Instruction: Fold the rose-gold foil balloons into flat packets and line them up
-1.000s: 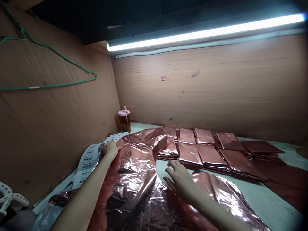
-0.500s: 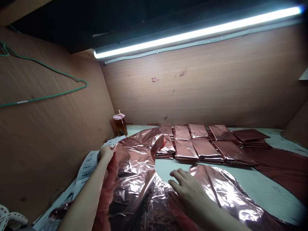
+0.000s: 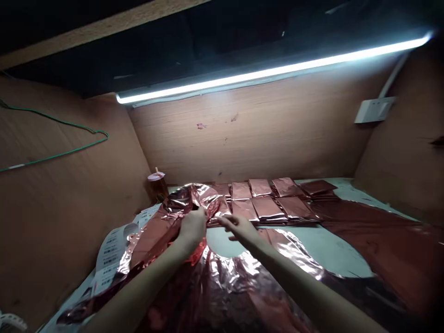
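Note:
A flat rose-gold foil balloon [image 3: 225, 282] with a rounded outline spreads over the near part of the table. My left hand [image 3: 193, 227] is closed on a gathered fold of it, turning the shiny red inner-looking side up. Just right of that hand, my right hand [image 3: 241, 229] hovers with its fingers apart and slightly bent, holding nothing. Beyond both hands lie two rows of folded foil balloons [image 3: 268, 208] in neat stacks. The tips of my left fingers are partly hidden by the foil.
A drink cup [image 3: 157, 187] with a pale lid stands in the back left corner. Printed label sheets [image 3: 111, 252] lie along the left wall. More dark red foil [image 3: 374, 249] stretches across the right. A green hanger [image 3: 69, 124] hangs on the left wall; a white switch box [image 3: 374, 110] is at right.
My left hand has moved right, carrying the foil's left edge over toward the middle. My right hand has shifted up and left toward it. The view has turned to the right.

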Tool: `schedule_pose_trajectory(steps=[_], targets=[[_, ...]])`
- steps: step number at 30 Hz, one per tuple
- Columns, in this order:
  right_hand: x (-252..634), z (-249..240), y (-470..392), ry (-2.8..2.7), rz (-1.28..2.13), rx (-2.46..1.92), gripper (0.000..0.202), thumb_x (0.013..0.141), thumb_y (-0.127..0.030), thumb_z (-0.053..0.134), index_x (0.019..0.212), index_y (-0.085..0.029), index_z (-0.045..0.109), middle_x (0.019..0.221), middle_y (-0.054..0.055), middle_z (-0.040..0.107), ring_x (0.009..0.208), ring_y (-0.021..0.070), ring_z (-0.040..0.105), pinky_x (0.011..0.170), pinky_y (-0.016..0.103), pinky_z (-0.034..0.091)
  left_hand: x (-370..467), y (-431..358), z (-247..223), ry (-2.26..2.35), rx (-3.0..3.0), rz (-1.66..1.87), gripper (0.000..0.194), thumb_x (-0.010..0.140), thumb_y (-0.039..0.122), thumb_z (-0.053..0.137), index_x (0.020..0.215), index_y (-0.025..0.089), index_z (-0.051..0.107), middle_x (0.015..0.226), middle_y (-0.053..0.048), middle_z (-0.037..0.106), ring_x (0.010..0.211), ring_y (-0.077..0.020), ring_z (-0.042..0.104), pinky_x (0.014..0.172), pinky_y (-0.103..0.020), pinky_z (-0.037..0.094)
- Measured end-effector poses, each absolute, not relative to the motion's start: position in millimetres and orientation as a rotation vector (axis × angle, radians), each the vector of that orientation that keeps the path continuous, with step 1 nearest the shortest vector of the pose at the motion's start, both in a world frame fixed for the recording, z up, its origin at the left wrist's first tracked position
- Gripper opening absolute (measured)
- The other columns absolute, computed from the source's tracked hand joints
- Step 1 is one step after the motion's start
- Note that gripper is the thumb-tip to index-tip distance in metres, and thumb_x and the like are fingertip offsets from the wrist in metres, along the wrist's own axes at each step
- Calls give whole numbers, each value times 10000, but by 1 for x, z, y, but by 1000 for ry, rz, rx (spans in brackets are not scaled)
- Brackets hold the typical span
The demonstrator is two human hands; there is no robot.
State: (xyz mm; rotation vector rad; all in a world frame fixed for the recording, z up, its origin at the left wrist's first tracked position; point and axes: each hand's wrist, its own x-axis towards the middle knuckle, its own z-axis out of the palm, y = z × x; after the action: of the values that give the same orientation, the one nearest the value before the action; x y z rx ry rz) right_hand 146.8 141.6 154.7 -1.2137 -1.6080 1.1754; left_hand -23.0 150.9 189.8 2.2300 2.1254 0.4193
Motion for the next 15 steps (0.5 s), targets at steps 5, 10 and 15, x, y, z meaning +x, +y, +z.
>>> schedule_pose_trajectory(steps=[5, 10, 15], targets=[[156, 171, 191, -1490, 1088, -1477, 329, 849, -410, 700, 687, -135, 622, 654, 6, 611, 621, 115, 570, 584, 241, 470, 66, 91, 195, 1770, 2372, 275, 306, 910, 124, 465, 1174, 80, 614, 1027, -163, 712, 940, -272, 687, 812, -329, 503], [285, 157, 179, -1406, 859, -1567, 307, 937, -414, 604, 809, -135, 606, 745, -26, 603, 652, 101, 578, 637, 257, 501, 10, 46, 194, 1558, 2641, 503, 755, 838, 591, 598, 1463, 207, 423, 1492, -126, 470, 1373, -364, 419, 1109, -511, 365], [464, 142, 124, -1352, 670, -1695, 399, 863, -510, 567, 661, -167, 559, 578, -26, 528, 549, 119, 509, 561, 259, 423, 13, -6, 108, 1473, 2686, 444, 744, 876, 666, 512, 1513, 318, 346, 1558, -93, 371, 1429, -397, 330, 1106, -590, 353]])
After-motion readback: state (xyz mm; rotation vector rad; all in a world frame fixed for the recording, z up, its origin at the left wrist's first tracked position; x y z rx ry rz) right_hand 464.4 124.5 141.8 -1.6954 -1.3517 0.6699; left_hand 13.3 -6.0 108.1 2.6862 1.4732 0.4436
